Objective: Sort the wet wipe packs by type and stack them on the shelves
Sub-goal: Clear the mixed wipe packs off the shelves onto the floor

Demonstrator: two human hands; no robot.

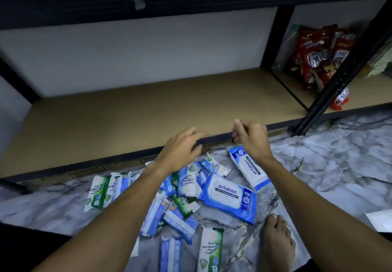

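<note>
Left hand (183, 144) and right hand (252, 138) hover loosely curled, holding nothing, above packs (229, 197) heaped on floor (328, 165). Shelf (127, 119) bare; sorting seems unstarted.

Both bare forearms reach forward from the lower corners of the view and converge toward the middle. The left hand (182, 148) hangs palm down, wrist slightly bent, its fingers loosely curled and spread, holding nothing. The right hand (251, 139) sits a little farther forward and apart from the left, back of the hand up, its fingers bent inward with the thumb raised; it too grips nothing. A bare foot (276, 244) is planted flat below the right forearm, toes pointing forward.
</note>
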